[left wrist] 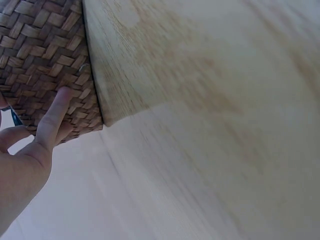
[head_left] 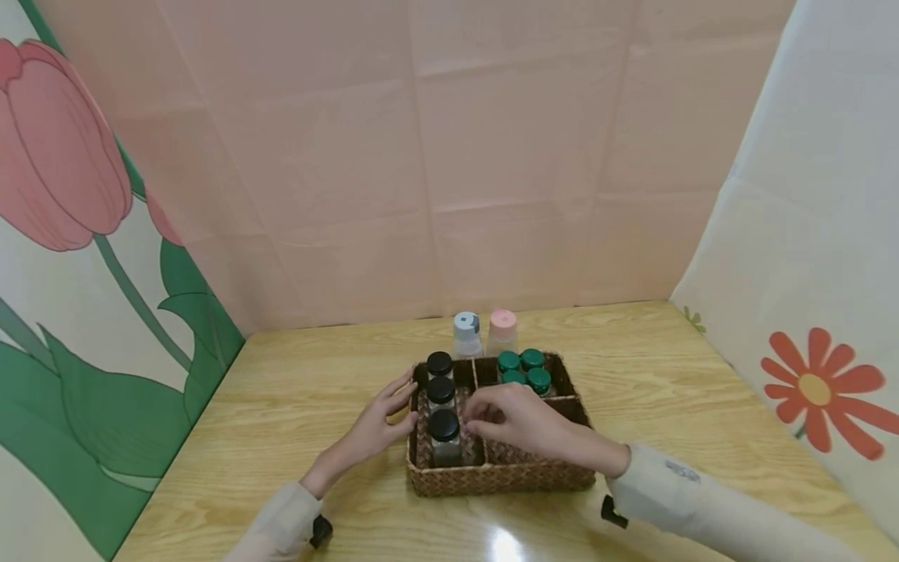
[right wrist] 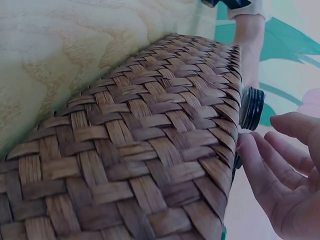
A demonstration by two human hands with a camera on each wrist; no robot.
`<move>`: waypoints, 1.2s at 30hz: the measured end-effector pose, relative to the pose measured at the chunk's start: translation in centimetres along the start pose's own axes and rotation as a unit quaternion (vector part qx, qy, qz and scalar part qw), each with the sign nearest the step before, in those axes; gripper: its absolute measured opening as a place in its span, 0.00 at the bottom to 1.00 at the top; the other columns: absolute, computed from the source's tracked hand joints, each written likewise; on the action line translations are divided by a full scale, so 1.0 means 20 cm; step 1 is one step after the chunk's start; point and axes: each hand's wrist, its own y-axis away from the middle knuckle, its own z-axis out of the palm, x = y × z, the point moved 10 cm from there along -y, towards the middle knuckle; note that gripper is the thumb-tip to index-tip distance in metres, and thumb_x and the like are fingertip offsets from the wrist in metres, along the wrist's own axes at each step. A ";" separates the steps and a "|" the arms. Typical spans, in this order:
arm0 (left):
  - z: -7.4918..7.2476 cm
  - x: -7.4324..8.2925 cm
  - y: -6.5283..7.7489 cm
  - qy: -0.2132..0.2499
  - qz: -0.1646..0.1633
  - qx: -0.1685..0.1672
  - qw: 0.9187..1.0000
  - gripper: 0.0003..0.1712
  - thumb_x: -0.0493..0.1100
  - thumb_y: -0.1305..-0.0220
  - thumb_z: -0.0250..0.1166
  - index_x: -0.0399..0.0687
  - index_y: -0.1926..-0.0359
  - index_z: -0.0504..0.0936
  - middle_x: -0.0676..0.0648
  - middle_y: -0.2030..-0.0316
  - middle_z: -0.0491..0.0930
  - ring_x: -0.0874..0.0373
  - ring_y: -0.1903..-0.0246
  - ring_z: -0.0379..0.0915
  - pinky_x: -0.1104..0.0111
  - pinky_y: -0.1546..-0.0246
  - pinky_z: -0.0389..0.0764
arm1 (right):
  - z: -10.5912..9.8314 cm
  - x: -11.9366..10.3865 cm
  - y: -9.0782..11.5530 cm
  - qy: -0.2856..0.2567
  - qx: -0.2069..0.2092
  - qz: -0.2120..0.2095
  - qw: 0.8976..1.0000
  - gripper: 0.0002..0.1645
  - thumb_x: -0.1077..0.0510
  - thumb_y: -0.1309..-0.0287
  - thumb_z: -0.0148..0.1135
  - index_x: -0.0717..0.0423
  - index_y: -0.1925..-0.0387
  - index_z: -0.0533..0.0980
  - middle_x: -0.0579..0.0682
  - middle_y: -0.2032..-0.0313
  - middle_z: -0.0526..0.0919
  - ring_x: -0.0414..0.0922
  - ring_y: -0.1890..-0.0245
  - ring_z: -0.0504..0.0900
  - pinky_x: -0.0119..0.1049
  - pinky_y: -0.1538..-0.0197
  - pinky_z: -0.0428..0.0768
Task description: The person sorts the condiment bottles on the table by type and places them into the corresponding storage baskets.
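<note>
A brown woven basket (head_left: 502,478) with dividers stands on the table. Its left compartment holds a row of black-lidded jars; the nearest jar (head_left: 445,437) stands close to the front wall. My left hand (head_left: 382,417) rests against the basket's left side, and in the left wrist view its extended index finger touches the weave (left wrist: 45,60). Over the middle of the basket hovers my right hand (head_left: 516,417), fingers bent loosely beside the nearest jar. In the right wrist view, thumb and fingers are apart near a black lid (right wrist: 252,108), with nothing visible between them.
Several green-lidded jars (head_left: 538,380) fill the back right compartment. Behind the basket stand a bottle with a light blue cap (head_left: 467,326) and one with a pink cap (head_left: 502,321). The wooden table (head_left: 323,351) meets a pink cloth backdrop (head_left: 421,195).
</note>
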 end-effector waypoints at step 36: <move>0.00 0.00 0.00 0.002 0.010 0.006 1.000 0.29 0.27 0.33 0.60 0.18 0.35 0.63 0.29 0.29 0.53 0.28 0.35 0.57 0.52 0.42 0.73 | -0.26 0.12 0.04 0.084 0.024 0.012 0.996 0.05 0.54 0.36 0.67 0.46 0.69 0.83 0.33 0.78 0.78 0.34 0.84 0.71 0.29 0.79 0.74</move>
